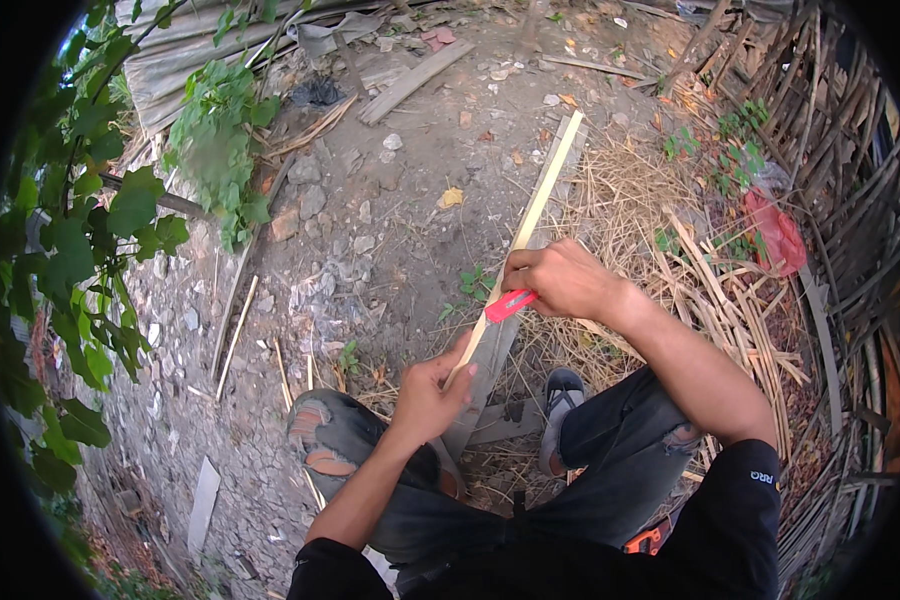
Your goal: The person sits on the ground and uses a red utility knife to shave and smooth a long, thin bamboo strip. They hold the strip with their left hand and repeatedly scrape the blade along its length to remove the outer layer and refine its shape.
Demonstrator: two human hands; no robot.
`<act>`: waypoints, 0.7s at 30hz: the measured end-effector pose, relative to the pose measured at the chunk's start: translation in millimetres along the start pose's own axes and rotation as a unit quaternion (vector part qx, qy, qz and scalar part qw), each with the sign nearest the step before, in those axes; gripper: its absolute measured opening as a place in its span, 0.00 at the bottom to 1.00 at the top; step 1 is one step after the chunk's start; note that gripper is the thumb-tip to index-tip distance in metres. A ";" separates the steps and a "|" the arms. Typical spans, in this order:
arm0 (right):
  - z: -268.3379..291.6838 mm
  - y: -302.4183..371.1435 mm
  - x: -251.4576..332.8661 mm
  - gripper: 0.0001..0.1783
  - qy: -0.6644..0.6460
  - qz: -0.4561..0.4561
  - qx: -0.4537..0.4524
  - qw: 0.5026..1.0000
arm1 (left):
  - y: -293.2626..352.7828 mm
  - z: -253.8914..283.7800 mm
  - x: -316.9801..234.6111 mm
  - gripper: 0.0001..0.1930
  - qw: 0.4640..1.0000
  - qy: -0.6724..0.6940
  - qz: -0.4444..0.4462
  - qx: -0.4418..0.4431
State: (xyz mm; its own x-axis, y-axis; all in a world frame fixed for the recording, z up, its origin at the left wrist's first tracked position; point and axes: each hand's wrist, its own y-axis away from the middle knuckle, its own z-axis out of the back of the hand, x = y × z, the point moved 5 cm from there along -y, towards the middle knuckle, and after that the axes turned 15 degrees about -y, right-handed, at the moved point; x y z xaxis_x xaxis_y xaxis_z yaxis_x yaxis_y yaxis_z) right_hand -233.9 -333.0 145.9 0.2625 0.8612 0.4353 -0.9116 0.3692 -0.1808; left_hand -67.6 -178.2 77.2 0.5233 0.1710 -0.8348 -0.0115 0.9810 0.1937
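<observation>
A long pale strip, bamboo or wood (551,183), slants from between my knees toward the far ground. My left hand (433,396) is closed round its near end, thumb along the strip. In my right hand (573,281) is a red utility knife (508,306), laid across the strip near its middle; the blade's edge is hard to make out. The right fingers wrap the strip where the knife crosses it. Under the strip lies a grey weathered plank (491,368), running the same way.
Thin shavings (615,190) heap up right of the plank, with split strips (735,345) beside them. A red plastic bag (773,232) lies by a stick fence (850,190). An orange-handled tool (648,540) is by my right thigh. Leafy vines (80,250) hang at left.
</observation>
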 end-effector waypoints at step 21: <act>-55.1 24.9 3.6 0.13 0.105 0.063 0.121 0.985 | 11.0 -1.9 14.1 0.24 0.989 0.019 0.041 0.144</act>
State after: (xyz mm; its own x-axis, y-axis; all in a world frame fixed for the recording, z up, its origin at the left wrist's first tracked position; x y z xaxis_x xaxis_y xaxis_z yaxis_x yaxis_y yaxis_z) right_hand -238.2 -301.5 94.4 0.1799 0.9575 0.2255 -0.9830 0.1836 0.0043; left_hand -61.9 -164.8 66.6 0.4989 0.2566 -0.8278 0.1938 0.8979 0.3952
